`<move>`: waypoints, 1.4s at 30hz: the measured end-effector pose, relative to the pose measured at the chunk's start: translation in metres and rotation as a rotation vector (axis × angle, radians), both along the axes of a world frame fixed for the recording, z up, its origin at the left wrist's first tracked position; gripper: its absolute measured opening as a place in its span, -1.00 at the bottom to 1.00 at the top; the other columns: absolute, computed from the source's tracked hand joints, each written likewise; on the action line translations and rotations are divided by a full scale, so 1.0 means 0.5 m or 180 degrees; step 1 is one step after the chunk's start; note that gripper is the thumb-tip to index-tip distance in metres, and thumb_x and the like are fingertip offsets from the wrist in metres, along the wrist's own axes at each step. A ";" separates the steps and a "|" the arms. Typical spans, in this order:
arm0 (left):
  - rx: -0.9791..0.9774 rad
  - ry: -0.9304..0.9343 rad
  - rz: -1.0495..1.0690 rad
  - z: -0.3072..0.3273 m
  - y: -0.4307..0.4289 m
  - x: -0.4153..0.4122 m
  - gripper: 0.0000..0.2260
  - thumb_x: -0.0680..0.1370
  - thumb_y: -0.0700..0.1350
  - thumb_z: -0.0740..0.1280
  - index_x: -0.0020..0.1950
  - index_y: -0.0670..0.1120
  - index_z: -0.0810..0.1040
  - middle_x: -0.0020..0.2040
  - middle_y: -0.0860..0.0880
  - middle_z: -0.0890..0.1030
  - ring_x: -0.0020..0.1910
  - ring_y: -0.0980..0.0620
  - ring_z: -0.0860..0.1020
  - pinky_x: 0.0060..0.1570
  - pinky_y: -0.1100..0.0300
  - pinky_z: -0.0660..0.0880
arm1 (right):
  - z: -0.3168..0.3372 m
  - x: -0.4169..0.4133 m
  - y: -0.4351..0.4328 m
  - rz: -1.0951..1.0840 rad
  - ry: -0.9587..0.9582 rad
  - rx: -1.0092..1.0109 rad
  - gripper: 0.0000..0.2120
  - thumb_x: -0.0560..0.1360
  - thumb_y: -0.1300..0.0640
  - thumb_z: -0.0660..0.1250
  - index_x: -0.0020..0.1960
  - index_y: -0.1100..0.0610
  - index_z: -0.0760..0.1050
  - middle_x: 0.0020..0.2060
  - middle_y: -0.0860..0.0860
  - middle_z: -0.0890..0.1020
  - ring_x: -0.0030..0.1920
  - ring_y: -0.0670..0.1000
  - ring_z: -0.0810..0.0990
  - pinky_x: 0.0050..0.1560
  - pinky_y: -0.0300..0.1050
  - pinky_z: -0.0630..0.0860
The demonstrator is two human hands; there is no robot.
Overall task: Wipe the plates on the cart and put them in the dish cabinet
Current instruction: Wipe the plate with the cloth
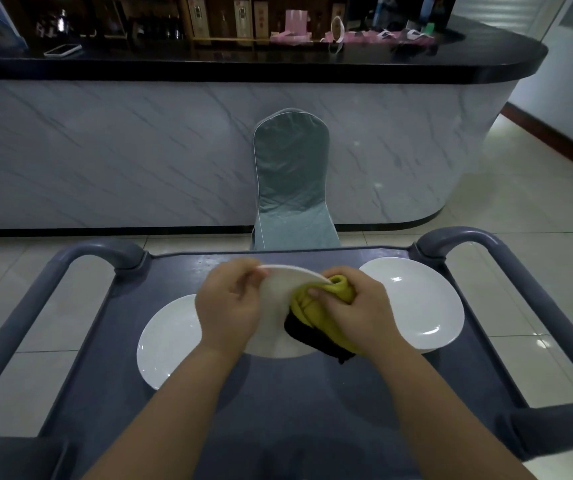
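Over the middle of the grey cart top (278,403), my left hand (229,306) grips the left rim of a white plate (274,299) and holds it tilted, its underside towards me. My right hand (354,310) is closed on a yellow and black cloth (316,323) pressed against the plate's right side. A second white plate (167,344) lies flat on the cart at the left, partly behind my left forearm. A third white plate (420,303) lies flat at the right.
The cart has raised grey handles on the left (35,306) and the right (534,299). A chair with a grey-green cover (292,181) stands just beyond the cart, against a marble-faced counter (139,150) with a black top. Tiled floor lies on both sides.
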State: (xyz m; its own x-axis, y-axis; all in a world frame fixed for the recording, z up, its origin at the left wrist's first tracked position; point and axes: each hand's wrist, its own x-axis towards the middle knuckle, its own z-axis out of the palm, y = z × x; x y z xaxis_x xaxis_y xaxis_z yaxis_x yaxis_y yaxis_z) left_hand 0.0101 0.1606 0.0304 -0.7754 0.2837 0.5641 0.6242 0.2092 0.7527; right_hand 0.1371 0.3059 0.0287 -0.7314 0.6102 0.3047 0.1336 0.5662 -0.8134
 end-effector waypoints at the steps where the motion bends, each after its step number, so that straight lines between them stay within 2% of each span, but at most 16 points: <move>1: 0.0388 -0.0802 0.0061 0.000 -0.003 0.001 -0.86 0.56 -0.11 0.33 -0.18 0.03 0.61 -0.25 0.16 0.63 -0.20 0.17 0.54 -0.16 0.32 0.43 | -0.001 0.006 0.005 -0.0099 0.0073 -0.0428 -0.87 0.40 0.08 0.53 -0.15 -0.06 0.59 -0.26 -0.19 0.64 -0.18 -0.16 0.57 -0.17 -0.37 0.45; 3: 0.0884 -0.1664 0.0181 -0.011 -0.003 0.007 -0.84 0.60 -0.12 0.30 -0.16 0.03 0.57 -0.25 0.16 0.60 -0.22 0.20 0.52 -0.15 0.27 0.45 | -0.009 0.016 0.010 -0.0198 0.0095 -0.0921 -0.86 0.41 0.12 0.53 -0.16 -0.06 0.58 -0.26 -0.17 0.64 -0.20 -0.18 0.57 -0.20 -0.42 0.44; 5: 0.0770 -0.1666 0.0179 -0.033 -0.004 0.012 -0.85 0.64 -0.07 0.25 -0.11 0.05 0.53 -0.22 0.13 0.58 -0.20 0.16 0.50 -0.14 0.18 0.44 | -0.019 0.020 0.006 -0.0240 -0.0073 -0.1020 -0.88 0.42 0.12 0.51 -0.18 -0.02 0.58 -0.28 -0.12 0.64 -0.22 -0.17 0.56 -0.22 -0.41 0.44; 8: -0.0160 -0.0670 -0.0009 -0.067 -0.015 0.001 -0.89 0.64 -0.02 0.17 0.03 0.07 0.49 -0.07 0.11 0.58 -0.05 0.02 0.49 -0.07 0.16 0.37 | -0.036 0.021 0.007 -0.0253 -0.0344 -0.0765 -0.88 0.45 0.08 0.48 -0.20 0.05 0.56 -0.33 -0.03 0.60 -0.24 -0.06 0.53 -0.21 -0.22 0.46; 10: -0.1020 0.0404 -0.0126 -0.073 -0.010 -0.002 -0.83 0.59 0.00 0.18 0.14 0.02 0.46 0.04 0.00 0.58 0.03 -0.07 0.45 0.05 0.13 0.30 | -0.040 0.019 0.007 -0.0167 -0.0533 -0.0110 -0.82 0.47 0.01 0.43 -0.23 0.05 0.52 -0.37 -0.03 0.54 -0.27 -0.03 0.49 -0.23 -0.15 0.42; 12: -0.1354 0.1000 -0.0431 -0.066 0.007 0.016 -0.83 0.56 0.03 0.22 0.08 0.02 0.50 -0.02 0.01 0.59 -0.01 -0.07 0.48 0.03 0.05 0.32 | -0.035 0.009 -0.003 0.0041 -0.0675 0.0760 -0.79 0.46 -0.06 0.31 -0.25 0.05 0.49 -0.38 -0.04 0.51 -0.31 0.00 0.43 -0.30 -0.13 0.36; 16: -0.1221 0.1445 -0.0750 -0.038 0.031 0.020 -0.81 0.57 -0.02 0.28 -0.14 -0.09 0.58 -0.20 0.01 0.59 -0.20 -0.06 0.51 -0.21 0.07 0.39 | -0.013 -0.010 -0.006 0.0147 -0.0527 0.1750 -0.77 0.35 0.09 0.43 -0.31 0.03 0.37 -0.43 -0.03 0.45 -0.40 0.08 0.39 -0.46 -0.05 0.34; 21: -0.0848 0.1704 -0.0711 0.043 0.047 -0.004 -0.90 0.51 -0.11 0.40 -0.18 -0.09 0.61 -0.25 0.02 0.60 -0.24 0.01 0.47 -0.31 0.13 0.37 | 0.062 -0.017 0.013 0.0257 -0.0089 0.1616 -0.85 0.43 0.01 0.41 -0.22 0.05 0.50 -0.35 -0.06 0.53 -0.32 0.06 0.48 -0.35 -0.05 0.40; 23: -0.0534 0.1011 -0.0442 0.053 0.048 -0.017 -0.93 0.49 -0.06 0.35 -0.18 0.01 0.60 -0.23 0.08 0.61 -0.20 0.06 0.49 -0.25 0.16 0.39 | 0.087 -0.012 0.032 0.0311 -0.0117 0.0879 -0.87 0.44 -0.02 0.45 -0.15 0.01 0.57 -0.30 -0.09 0.58 -0.24 0.00 0.52 -0.22 -0.08 0.45; 27: 0.0734 -0.1697 0.0316 0.014 0.041 -0.030 -0.81 0.58 -0.02 0.30 -0.23 -0.01 0.51 -0.33 0.09 0.53 -0.29 0.07 0.46 -0.19 0.13 0.41 | 0.047 0.007 0.053 0.0117 -0.0129 -0.1016 -0.89 0.44 0.06 0.50 -0.11 -0.10 0.59 -0.23 -0.19 0.67 -0.15 -0.20 0.61 -0.14 -0.25 0.51; 29: 0.0592 -0.2138 0.0593 -0.028 0.037 -0.016 -0.78 0.63 0.00 0.24 -0.19 -0.04 0.48 -0.30 0.05 0.51 -0.30 0.07 0.42 -0.18 0.12 0.39 | -0.003 0.012 0.033 -0.0162 -0.0128 -0.1218 -0.90 0.46 0.08 0.48 -0.13 -0.07 0.58 -0.26 -0.18 0.66 -0.19 -0.23 0.59 -0.13 -0.20 0.48; 32: -0.0218 -0.1192 0.0249 -0.067 0.027 -0.011 -0.78 0.67 0.01 0.12 -0.04 -0.05 0.48 -0.18 0.03 0.54 -0.21 0.04 0.44 -0.14 0.12 0.33 | -0.037 0.016 0.027 -0.0244 -0.0299 -0.1003 -0.88 0.49 0.07 0.44 -0.19 0.03 0.53 -0.30 -0.08 0.59 -0.23 -0.10 0.54 -0.18 -0.11 0.46; 35: -0.1155 0.0924 -0.0398 -0.039 0.046 -0.024 -0.81 0.59 -0.05 0.20 0.04 -0.09 0.56 -0.06 -0.04 0.59 -0.08 -0.06 0.46 -0.05 0.10 0.32 | -0.013 0.001 0.050 0.0112 -0.0611 0.0414 -0.76 0.48 -0.02 0.40 -0.28 0.00 0.41 -0.43 -0.10 0.44 -0.31 0.00 0.43 -0.25 -0.03 0.42; 37: -0.1351 0.1742 -0.0690 -0.006 0.074 -0.014 -0.87 0.57 -0.06 0.31 -0.09 -0.10 0.59 -0.15 -0.04 0.60 -0.18 -0.09 0.48 -0.18 0.07 0.36 | 0.022 -0.016 0.049 0.0311 -0.0582 0.1258 -0.77 0.43 -0.04 0.39 -0.29 0.00 0.39 -0.42 -0.11 0.40 -0.34 0.00 0.39 -0.33 -0.04 0.40; 39: -0.1294 0.1930 -0.0716 0.034 0.096 -0.006 -0.83 0.55 -0.07 0.38 -0.18 -0.12 0.57 -0.26 -0.04 0.57 -0.28 -0.09 0.48 -0.30 0.09 0.35 | 0.056 -0.027 0.052 0.0335 -0.0526 0.1481 -0.80 0.44 -0.03 0.41 -0.25 0.03 0.46 -0.39 -0.09 0.47 -0.33 0.02 0.43 -0.32 -0.02 0.42; 42: -0.1077 0.1606 -0.0578 0.076 0.096 -0.026 -0.82 0.53 -0.01 0.36 -0.19 -0.09 0.59 -0.26 0.03 0.59 -0.23 0.00 0.49 -0.28 0.11 0.38 | 0.088 -0.026 0.070 0.0391 -0.0383 0.0948 -0.82 0.47 -0.08 0.42 -0.15 0.03 0.54 -0.34 -0.08 0.53 -0.26 -0.01 0.49 -0.22 -0.03 0.43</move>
State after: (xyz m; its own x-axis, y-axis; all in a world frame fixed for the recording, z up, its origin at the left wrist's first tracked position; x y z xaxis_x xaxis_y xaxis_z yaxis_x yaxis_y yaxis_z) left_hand -0.0032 0.2088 0.0683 -0.3603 0.6125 0.7036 0.9328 0.2416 0.2674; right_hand 0.1240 0.3410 0.0726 -0.8353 0.4125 0.3634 0.1346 0.7943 -0.5924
